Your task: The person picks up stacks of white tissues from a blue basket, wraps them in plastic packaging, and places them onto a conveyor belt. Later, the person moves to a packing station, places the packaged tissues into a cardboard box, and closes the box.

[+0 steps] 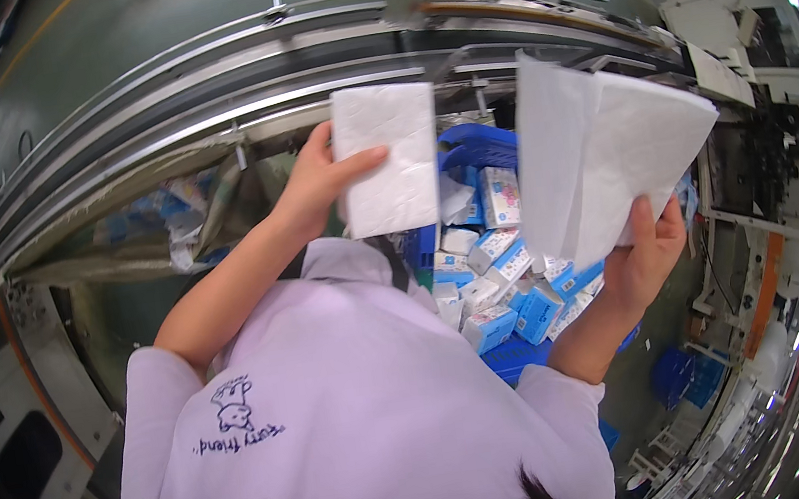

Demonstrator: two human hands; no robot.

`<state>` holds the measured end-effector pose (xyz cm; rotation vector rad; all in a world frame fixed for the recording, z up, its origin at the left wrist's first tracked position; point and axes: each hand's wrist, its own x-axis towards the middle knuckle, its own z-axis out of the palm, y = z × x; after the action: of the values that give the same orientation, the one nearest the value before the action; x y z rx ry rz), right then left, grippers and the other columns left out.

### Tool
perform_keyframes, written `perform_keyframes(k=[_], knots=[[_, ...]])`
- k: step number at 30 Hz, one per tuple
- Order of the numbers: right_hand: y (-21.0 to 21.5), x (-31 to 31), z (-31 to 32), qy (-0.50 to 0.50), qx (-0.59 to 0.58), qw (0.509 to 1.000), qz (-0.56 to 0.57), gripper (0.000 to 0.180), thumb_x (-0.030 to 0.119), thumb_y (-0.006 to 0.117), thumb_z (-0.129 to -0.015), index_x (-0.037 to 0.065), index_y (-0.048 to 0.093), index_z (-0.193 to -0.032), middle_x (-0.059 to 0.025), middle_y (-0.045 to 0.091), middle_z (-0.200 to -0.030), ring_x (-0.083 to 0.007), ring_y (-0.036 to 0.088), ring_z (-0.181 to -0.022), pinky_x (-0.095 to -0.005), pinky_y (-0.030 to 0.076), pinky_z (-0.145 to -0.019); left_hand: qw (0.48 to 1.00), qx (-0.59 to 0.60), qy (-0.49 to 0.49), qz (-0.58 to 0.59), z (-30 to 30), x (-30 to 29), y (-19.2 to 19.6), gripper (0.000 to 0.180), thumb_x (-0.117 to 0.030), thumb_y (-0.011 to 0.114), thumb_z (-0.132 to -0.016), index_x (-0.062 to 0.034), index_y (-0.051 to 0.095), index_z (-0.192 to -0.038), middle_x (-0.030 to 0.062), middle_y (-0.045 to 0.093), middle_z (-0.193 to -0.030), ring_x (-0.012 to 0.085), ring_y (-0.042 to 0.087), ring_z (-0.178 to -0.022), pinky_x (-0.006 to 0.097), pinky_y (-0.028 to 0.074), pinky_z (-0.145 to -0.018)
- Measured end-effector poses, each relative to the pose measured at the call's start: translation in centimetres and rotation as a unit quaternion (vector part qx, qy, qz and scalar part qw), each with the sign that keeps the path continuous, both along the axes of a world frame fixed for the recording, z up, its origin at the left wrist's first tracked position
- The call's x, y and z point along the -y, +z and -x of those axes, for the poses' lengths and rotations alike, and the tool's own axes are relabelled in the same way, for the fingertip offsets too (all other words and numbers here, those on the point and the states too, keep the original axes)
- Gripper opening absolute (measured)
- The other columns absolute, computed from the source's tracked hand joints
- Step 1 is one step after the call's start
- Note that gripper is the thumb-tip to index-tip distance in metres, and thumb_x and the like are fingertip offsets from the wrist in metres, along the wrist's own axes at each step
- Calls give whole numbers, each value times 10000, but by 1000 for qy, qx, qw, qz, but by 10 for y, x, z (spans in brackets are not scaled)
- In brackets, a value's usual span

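Observation:
My left hand (324, 177) is closed on a flat stack of white tissues (401, 184), the thumb lying across its front and the fingers behind it. To the right, my right hand (650, 252) pinches the lower edge of some loose white tissue sheets (644, 152), which fan apart toward their upper left. Both are held up in the air, apart from each other. Below and between the hands, a blue basket (482, 146) holds several blue-and-white tissue packs (518, 320), lying in a jumble and partly hidden by the sheets.
A conveyor with metal rails (244, 63) crosses beyond my hands. On the left hangs a cloth sling (118, 256) with blue and white wrappers in it. White machinery (744, 32) stands at the right. A blue tub (673, 375) sits on the floor at lower right.

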<state>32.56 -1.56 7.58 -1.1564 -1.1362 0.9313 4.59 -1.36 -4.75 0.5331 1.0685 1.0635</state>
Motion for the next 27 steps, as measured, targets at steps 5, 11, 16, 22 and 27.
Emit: perform_keyframes(k=[5, 11, 16, 22, 27], knots=[[-34, 9, 67, -69, 133, 988, 48, 158, 37, 641, -778, -41, 633, -915, -62, 638, -836, -65, 570, -710, -193, 448, -641, 998, -34, 49, 4, 1, -5, 26, 672, -171, 738, -671, 13, 370, -1203, 135, 539, -1090, 203, 551, -986, 319, 444, -853], [-85, 8, 154, -42, 467, 859, -205, 314, -46, 576, -722, -22, 604, -1034, -179, 587, -1047, -302, 575, -852, -367, 471, -739, 987, -95, 133, -9, 11, -8, 14, 566, -79, 678, -711, -31, 385, -1193, 89, 528, -1116, 161, 518, -1011, 298, 427, -850], [-102, 11, 179, -7, 491, 849, -193, 361, -37, 525, -742, -32, 563, -1100, -191, 519, -1166, -342, 524, -954, -390, 441, -788, 977, -136, 156, -55, 19, -10, 5, 582, -34, 683, -678, -37, 382, -1176, 90, 525, -1091, 160, 514, -1011, 297, 428, -854], [-108, 9, 193, 28, 484, 860, -159, 377, -6, 492, -774, -32, 529, -1149, -205, 472, -1218, -358, 480, -1016, -415, 404, -845, 958, -182, 191, -114, 18, -10, -2, 624, -111, 721, -623, -24, 385, -1141, 138, 558, -1027, 230, 556, -950, 331, 453, -801], [-107, 10, 198, 35, 440, 888, -129, 330, 27, 459, -847, -41, 514, -1165, -197, 466, -1232, -334, 467, -1045, -397, 366, -886, 952, -176, 205, -144, 17, -10, -12, 637, -81, 706, -625, -25, 366, -1160, 140, 552, -1028, 236, 552, -956, 334, 447, -809]])
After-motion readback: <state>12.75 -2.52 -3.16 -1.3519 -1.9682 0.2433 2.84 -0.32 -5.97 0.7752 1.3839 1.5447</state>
